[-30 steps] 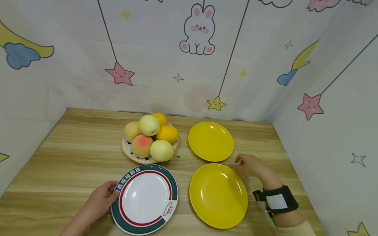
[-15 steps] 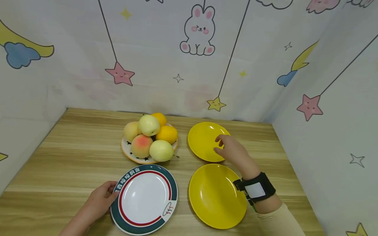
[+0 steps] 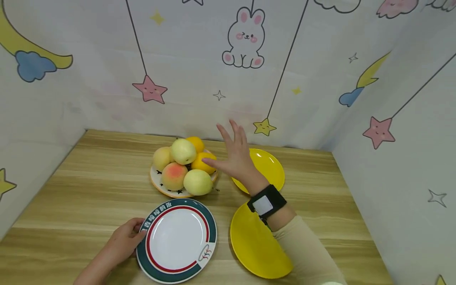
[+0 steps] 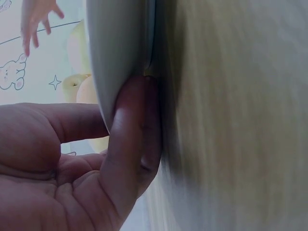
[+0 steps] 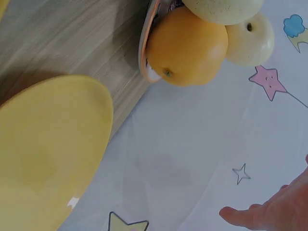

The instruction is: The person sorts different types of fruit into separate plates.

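— Where is the right hand (image 3: pixel 233 158) at this moment?

— Raised above the table (image 3: pixel 89 186), between the fruit plate (image 3: pixel 156 184) and the far yellow plate (image 3: pixel 272 168), toward the table's back edge. Its grip is apart: fingers straight and spread, thumb pointing at the fruit, nothing in it.

— Which way does the fruit lie from it?

— Just to its left and a little below. The nearest piece is the orange (image 3: pixel 204 162), on the right side of the pile; the thumb tip looks to lie right at it in the head view, though I cannot tell if it touches. The right wrist view shows that orange (image 5: pixel 187 45) bulging over the plate's rim, with pale fruits beside it.

— And the left hand (image 3: pixel 122 243)?

— Well apart from the fruit, near the front edge of the table. It holds the left rim of the white plate (image 3: pixel 178 239) with the green and red bands. The left wrist view shows a finger (image 4: pixel 132 139) curled under that rim, so this grip is clamped on the plate. The right hand is much the nearer to the pile.

— How does the fruit look?

— Six round pieces heaped together: two oranges at the back and right, a pale green pear (image 3: pixel 183 151) on top, another pear (image 3: pixel 197 182) in front, a blushed peach (image 3: pixel 174 175), and a yellowish one (image 3: pixel 161 157) at the left. All roundish, no long axis to speak of. They look smooth, and heaped as they are, I would judge a nudge could roll one off.

— Anything else?

— A second yellow plate (image 3: pixel 253 245) sits near the front edge, partly under the right forearm.
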A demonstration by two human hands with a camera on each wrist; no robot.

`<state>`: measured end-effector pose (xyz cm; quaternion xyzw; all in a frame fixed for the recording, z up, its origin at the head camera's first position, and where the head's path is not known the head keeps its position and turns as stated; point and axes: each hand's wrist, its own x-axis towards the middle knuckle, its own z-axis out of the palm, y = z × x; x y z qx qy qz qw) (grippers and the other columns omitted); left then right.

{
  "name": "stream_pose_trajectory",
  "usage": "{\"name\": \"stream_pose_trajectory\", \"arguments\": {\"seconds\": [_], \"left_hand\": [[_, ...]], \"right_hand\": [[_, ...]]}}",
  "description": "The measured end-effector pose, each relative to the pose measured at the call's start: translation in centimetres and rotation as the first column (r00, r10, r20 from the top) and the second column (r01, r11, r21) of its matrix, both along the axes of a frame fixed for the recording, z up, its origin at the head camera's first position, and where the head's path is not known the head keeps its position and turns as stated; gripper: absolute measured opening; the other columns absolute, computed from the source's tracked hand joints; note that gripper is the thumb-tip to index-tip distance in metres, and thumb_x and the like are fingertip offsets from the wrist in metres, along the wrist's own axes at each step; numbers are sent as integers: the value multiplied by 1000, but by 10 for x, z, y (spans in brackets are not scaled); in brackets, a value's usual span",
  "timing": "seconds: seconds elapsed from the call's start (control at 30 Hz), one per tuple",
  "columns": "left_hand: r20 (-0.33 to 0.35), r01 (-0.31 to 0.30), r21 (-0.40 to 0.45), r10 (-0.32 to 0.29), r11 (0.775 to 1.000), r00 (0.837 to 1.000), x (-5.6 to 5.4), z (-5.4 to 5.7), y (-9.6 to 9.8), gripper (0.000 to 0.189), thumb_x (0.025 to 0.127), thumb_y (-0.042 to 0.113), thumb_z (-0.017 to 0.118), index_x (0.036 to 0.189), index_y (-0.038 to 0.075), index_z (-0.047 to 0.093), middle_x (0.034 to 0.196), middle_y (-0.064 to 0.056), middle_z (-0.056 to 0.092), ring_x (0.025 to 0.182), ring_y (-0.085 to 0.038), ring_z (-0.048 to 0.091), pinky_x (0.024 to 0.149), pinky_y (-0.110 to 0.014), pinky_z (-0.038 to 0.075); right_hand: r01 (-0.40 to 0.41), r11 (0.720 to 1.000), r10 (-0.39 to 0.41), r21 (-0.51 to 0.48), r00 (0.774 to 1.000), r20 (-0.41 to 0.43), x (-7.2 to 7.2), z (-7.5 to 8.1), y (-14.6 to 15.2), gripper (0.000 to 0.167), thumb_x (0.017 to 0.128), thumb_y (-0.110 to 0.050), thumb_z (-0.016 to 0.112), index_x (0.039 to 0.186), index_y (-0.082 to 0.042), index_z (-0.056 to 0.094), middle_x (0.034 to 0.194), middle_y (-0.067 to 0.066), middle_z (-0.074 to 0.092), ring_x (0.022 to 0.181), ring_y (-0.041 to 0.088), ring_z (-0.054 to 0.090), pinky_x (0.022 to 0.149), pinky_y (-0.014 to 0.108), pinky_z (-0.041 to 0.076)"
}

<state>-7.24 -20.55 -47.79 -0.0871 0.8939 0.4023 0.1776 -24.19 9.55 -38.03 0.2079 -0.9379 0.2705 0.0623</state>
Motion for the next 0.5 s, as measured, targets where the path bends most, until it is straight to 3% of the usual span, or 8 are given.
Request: {"name": "stream_pose_trajectory", "arguments": {"seconds": [0.13,0.27,0.5], "left_hand": [[-2,7,-6,-7,1000,1000,-1,0,0,43,102,9,57,135,-17,49,113,-25,65,99,-29,64,94,-52,55],[2,6,-12,-6,1000,1000,-1,-1,-1,42,102,10,57,135,-16,50,113,-24,66,99,-28,65,95,-53,55],[2,5,-6,-5,1000,1000,0,-2,-1,43,102,9,57,135,-17,49,114,-25,66,101,-31,66,95,-53,55]], "right_hand": [[-50,998,48,-33,997,-54,-11,5,-29,109,81,-58,81,165,-34,16,174,4,-12,161,42,-7,125,68,14],[-74,997,73,-38,997,-4,-19,11,-58,107,80,-60,81,164,-39,17,174,-1,-13,161,40,-4,125,67,17],[-96,992,92,82,995,46,-30,15,-100,101,79,-65,79,161,-38,27,174,3,-1,158,37,15,120,60,36]]}}
